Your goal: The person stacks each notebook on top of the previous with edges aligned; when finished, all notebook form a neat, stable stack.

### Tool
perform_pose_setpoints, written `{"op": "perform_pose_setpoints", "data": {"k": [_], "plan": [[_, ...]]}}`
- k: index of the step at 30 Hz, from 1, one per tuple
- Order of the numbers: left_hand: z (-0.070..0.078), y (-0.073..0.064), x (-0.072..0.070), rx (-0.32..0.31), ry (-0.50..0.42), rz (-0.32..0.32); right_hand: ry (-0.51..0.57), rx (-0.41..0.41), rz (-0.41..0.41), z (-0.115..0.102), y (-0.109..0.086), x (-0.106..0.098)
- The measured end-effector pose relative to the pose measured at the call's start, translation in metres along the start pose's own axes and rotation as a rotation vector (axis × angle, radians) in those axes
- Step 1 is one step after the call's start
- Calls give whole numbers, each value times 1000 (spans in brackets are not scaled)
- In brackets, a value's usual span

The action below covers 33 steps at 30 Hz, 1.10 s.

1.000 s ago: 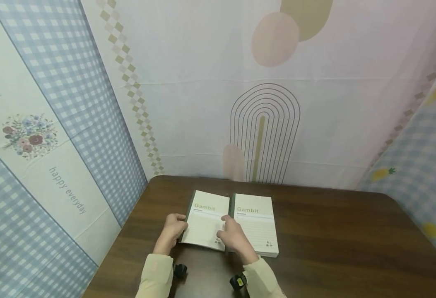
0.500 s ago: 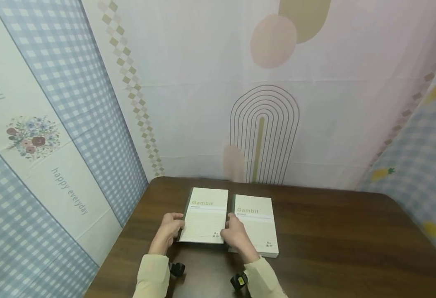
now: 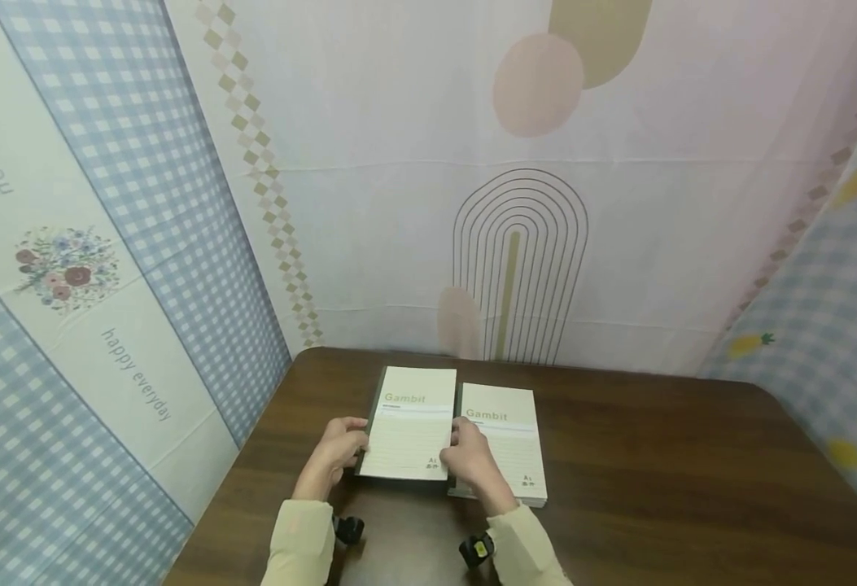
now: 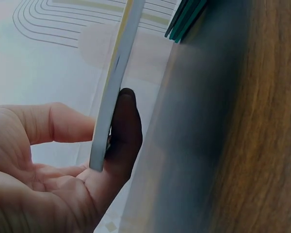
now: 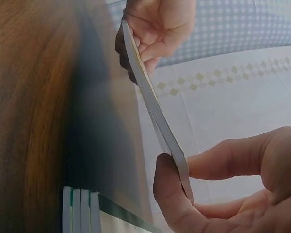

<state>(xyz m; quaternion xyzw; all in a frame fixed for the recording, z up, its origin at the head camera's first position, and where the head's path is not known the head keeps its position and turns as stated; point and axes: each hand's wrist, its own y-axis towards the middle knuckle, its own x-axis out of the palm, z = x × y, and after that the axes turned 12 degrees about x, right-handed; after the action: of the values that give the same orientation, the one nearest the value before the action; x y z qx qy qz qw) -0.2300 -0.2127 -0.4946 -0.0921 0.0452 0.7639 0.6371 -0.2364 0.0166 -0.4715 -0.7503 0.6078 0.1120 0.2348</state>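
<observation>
A cream notebook (image 3: 412,423) with a dark spine and the word "Gambit" is held flat above the table between both hands. My left hand (image 3: 334,452) pinches its spine side, thumb on top and fingers beneath, as the left wrist view shows at the notebook's edge (image 4: 109,104). On the opposite side, my right hand (image 3: 472,460) pinches the near right edge; in the right wrist view the thumb and fingers of this hand (image 5: 242,177) clasp the cover from both faces. Close by on the right lies a stack of matching notebooks (image 3: 509,448), partly covered by the right hand.
Several layered notebook edges (image 5: 81,213) show in the right wrist view. The brown wooden table (image 3: 655,472) extends to the right. A patterned cloth (image 3: 369,244) hangs behind its far edge, and a checked cloth (image 3: 157,203) hangs on the left.
The right hand has gone from lying over the notebook's right part to pinching its edge. Held by both hands, the notebook has risen, levelled out and lately shifted slightly right. The stack stays put.
</observation>
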Motion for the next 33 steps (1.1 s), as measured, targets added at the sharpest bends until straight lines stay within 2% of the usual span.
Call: {"op": "perform_pose_setpoints", "data": {"k": [10,17,33], "plan": [[6,-2,8,70,-20,-73,53,51,52,5,3,-13],[15,-6,15,107,4,-109,83,62,36,12,3,-23],[19,-12,30,109,23,-167,67,76,74,27,4,-44]]}}
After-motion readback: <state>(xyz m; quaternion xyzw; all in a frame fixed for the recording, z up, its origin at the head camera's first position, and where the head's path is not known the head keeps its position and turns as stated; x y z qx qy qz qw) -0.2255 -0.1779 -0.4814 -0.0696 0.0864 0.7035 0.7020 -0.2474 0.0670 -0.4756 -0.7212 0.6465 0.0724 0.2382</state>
